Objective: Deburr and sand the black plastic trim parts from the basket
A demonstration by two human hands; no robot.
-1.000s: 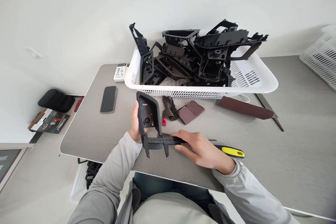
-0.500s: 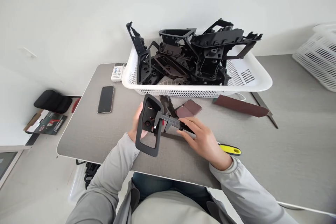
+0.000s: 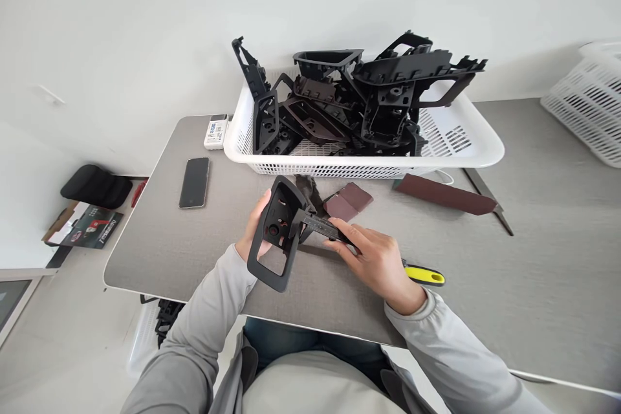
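My left hand (image 3: 255,223) holds a black plastic bezel (image 3: 268,278) by its left side, above the table's front part. The bezel is tilted, with a rectangular opening at its lower end and a recessed back with small slots. In my right hand (image 3: 378,262) is a dark vernier caliper (image 3: 320,226), gripped between thumb and fingers. The caliper's jaws reach over the bezel's right edge into the recess; whether they touch the wall I cannot tell. Behind the caliper lie a crumpled dark cloth-like piece (image 3: 310,191) and folded brown sandpaper (image 3: 349,200).
A white basket (image 3: 363,165) heaped with black plastic parts stands at the back. Right of centre lie a brown sandpaper strip (image 3: 444,195), a flat file (image 3: 504,223) and a yellow-black handle (image 3: 424,275). A phone (image 3: 194,182) and small white box (image 3: 216,132) lie left. Another basket (image 3: 589,103) stands far right.
The bezel has turned slightly in my left hand, its lower end shifting left. The caliper has tilted a little, and its jaw tips now sit deeper in the recess.
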